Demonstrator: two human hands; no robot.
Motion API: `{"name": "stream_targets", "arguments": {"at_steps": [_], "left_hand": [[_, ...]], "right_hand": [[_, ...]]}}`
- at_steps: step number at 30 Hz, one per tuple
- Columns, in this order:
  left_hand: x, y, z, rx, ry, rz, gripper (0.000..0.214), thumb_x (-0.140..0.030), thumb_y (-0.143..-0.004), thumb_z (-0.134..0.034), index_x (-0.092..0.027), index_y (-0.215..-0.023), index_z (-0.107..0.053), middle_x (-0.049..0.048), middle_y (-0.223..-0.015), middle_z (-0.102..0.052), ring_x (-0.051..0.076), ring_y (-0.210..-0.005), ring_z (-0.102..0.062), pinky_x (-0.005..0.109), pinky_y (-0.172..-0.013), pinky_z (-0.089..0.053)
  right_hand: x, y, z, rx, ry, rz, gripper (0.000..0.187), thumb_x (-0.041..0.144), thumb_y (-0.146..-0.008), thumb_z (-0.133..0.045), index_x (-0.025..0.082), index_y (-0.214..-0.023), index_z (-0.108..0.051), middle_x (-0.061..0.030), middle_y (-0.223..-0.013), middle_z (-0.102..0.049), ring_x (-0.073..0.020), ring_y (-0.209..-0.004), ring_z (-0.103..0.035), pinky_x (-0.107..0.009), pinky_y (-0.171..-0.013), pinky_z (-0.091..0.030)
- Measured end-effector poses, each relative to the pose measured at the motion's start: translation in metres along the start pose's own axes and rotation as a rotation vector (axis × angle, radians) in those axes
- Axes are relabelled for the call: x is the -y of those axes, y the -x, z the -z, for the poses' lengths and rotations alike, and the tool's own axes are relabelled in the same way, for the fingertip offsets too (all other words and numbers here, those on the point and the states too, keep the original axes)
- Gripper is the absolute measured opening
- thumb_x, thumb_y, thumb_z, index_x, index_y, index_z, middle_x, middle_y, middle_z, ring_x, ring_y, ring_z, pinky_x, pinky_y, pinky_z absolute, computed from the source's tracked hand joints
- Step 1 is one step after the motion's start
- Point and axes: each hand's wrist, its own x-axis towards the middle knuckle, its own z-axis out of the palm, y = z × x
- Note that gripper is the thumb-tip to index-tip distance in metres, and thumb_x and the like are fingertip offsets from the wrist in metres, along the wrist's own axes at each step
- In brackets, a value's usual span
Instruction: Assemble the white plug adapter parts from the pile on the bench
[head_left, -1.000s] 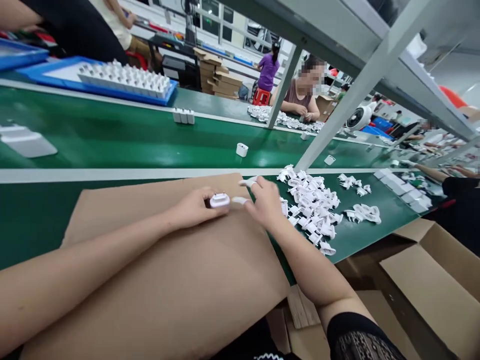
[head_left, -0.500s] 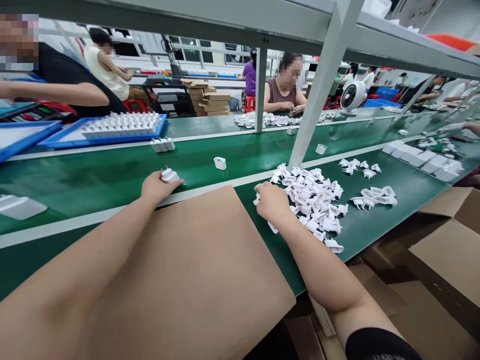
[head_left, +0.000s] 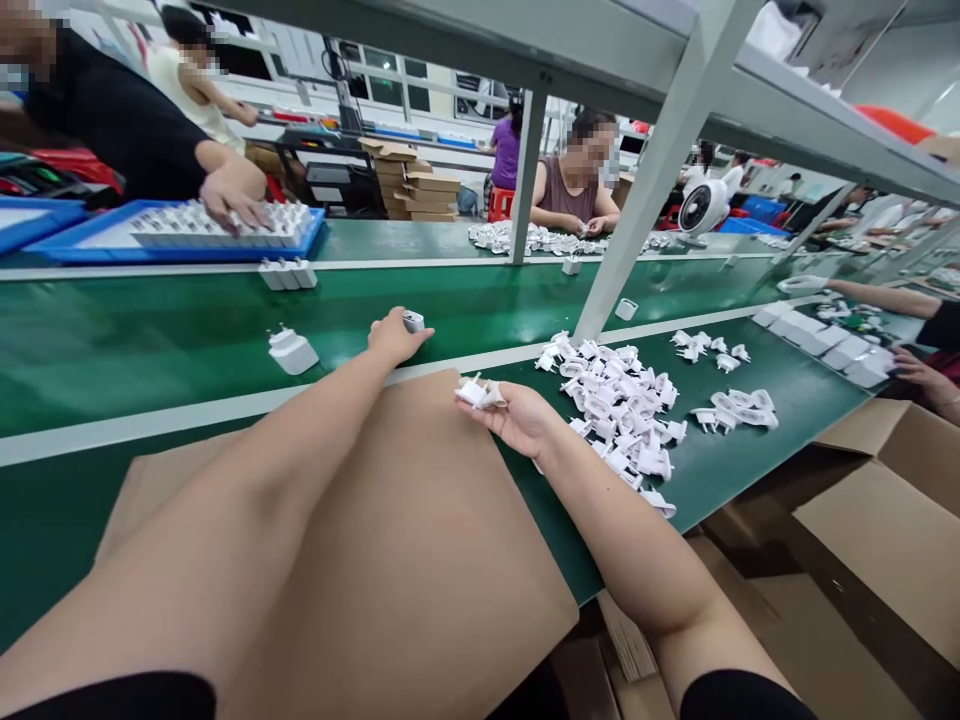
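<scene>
Out over the green belt, my left hand (head_left: 394, 340) is closed round a white charger housing (head_left: 413, 321), its open end facing up. My right hand (head_left: 521, 418), palm turned up, holds white plug covers (head_left: 480, 393) with metal pins between its fingers, above the corner of a cardboard sheet (head_left: 420, 480). To the right of that hand lies a heap of white plug covers (head_left: 619, 400). A charger with pins (head_left: 291, 350) rests on the belt (head_left: 187, 330), left of my left hand.
A metal post (head_left: 637, 180) rises beside the heap, under a shelf beam. Joined white chargers (head_left: 288, 273) sit on the belt's far side. Across it a co-worker's hand (head_left: 234, 200) touches parts in a blue tray (head_left: 319, 225). Open cardboard boxes (head_left: 892, 510) stand at the right.
My left hand let go of the charger with pins, moved right and took hold of the open housing. My right hand moved left from the heap and turned palm up with plug covers.
</scene>
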Motion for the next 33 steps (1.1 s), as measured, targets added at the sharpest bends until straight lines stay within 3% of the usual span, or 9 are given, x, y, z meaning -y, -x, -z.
{"name": "stream_targets", "arguments": {"at_steps": [4,8,10,13,16,19,22,26,33], "left_hand": [[0.0,0.008,0.007,-0.018,0.031,-0.031,0.063,-0.036,-0.087,-0.068,-0.012,-0.143,-0.052,0.0226,-0.141,-0.061,0.04,-0.132,-0.053,0.049,-0.108,-0.043],[0.011,0.054,0.023,0.038,0.138,-0.207,0.066,-0.043,-0.084,-0.071,-0.02,-0.143,-0.052,0.013,-0.133,-0.066,0.029,-0.116,-0.063,0.039,-0.101,-0.049],[0.018,0.089,0.033,0.166,0.269,-0.319,0.068,-0.049,-0.082,-0.072,-0.02,-0.141,-0.053,0.0116,-0.131,-0.066,0.027,-0.11,-0.065,0.038,-0.099,-0.051],[0.025,0.143,0.049,0.486,0.418,-0.415,0.067,-0.052,-0.086,-0.068,-0.023,-0.144,-0.051,0.0098,-0.131,-0.066,0.025,-0.112,-0.065,0.038,-0.1,-0.053],[0.031,0.182,0.062,0.672,0.395,-0.485,0.065,-0.045,-0.088,-0.067,-0.029,-0.148,-0.05,0.008,-0.136,-0.063,0.027,-0.123,-0.06,0.04,-0.106,-0.05],[0.036,0.2,0.064,0.591,0.329,-0.515,0.073,-0.044,-0.082,-0.075,-0.029,-0.149,-0.051,0.0096,-0.136,-0.061,0.03,-0.124,-0.058,0.041,-0.106,-0.049],[0.038,0.206,0.056,0.437,0.362,-0.505,0.064,-0.053,-0.08,-0.077,-0.024,-0.135,-0.059,0.0098,-0.123,-0.064,0.029,-0.115,-0.059,0.039,-0.098,-0.052],[0.038,0.208,0.05,0.485,0.455,-0.542,0.034,-0.052,-0.089,-0.067,-0.022,-0.105,-0.068,0.0063,-0.102,-0.066,0.023,-0.096,-0.062,0.03,-0.08,-0.052],[0.037,0.203,0.053,0.485,0.477,-0.595,0.027,-0.049,-0.088,-0.066,-0.023,-0.091,-0.073,0.0047,-0.095,-0.069,0.023,-0.098,-0.06,0.03,-0.086,-0.048]], "right_hand": [[-0.002,0.0,0.003,0.05,-0.004,-0.025,0.018,0.0,-0.08,-0.062,0.011,-0.089,-0.072,-0.0106,-0.099,-0.077,-0.0158,-0.094,-0.075,-0.026,-0.097,-0.061],[-0.008,-0.001,0.004,0.016,0.144,0.084,0.018,0.008,-0.073,-0.076,0.014,-0.09,-0.076,-0.0061,-0.095,-0.078,-0.014,-0.087,-0.073,-0.024,-0.083,-0.059],[-0.011,-0.003,0.004,-0.034,0.251,0.204,0.027,0.019,-0.065,-0.087,0.017,-0.09,-0.077,-0.0036,-0.091,-0.078,-0.0132,-0.081,-0.069,-0.023,-0.076,-0.056],[-0.017,-0.005,0.002,-0.059,0.363,0.33,0.041,0.031,-0.054,-0.094,0.018,-0.089,-0.077,-0.0033,-0.089,-0.077,-0.0153,-0.081,-0.068,-0.024,-0.072,-0.052],[-0.026,-0.004,-0.002,0.014,0.442,0.363,0.043,0.037,-0.058,-0.093,0.019,-0.094,-0.078,-0.0051,-0.095,-0.078,-0.0184,-0.088,-0.07,-0.028,-0.079,-0.053],[-0.035,0.002,-0.007,0.108,0.603,0.406,0.039,0.042,-0.066,-0.088,0.019,-0.097,-0.079,-0.0067,-0.104,-0.077,-0.02,-0.094,-0.071,-0.032,-0.086,-0.056],[-0.041,0.011,-0.012,0.168,0.854,0.574,0.028,0.038,-0.078,-0.081,0.021,-0.101,-0.08,-0.0065,-0.109,-0.075,-0.0194,-0.098,-0.071,-0.033,-0.09,-0.056],[-0.042,0.02,-0.016,0.261,1.144,0.803,0.024,0.022,-0.091,-0.065,0.024,-0.111,-0.078,-0.0055,-0.11,-0.076,-0.0183,-0.107,-0.069,-0.034,-0.1,-0.053],[-0.037,0.023,-0.016,0.286,1.52,0.905,0.036,0.014,-0.093,-0.06,0.028,-0.124,-0.074,-0.0065,-0.114,-0.075,-0.0223,-0.111,-0.066,-0.037,-0.101,-0.052]]}}
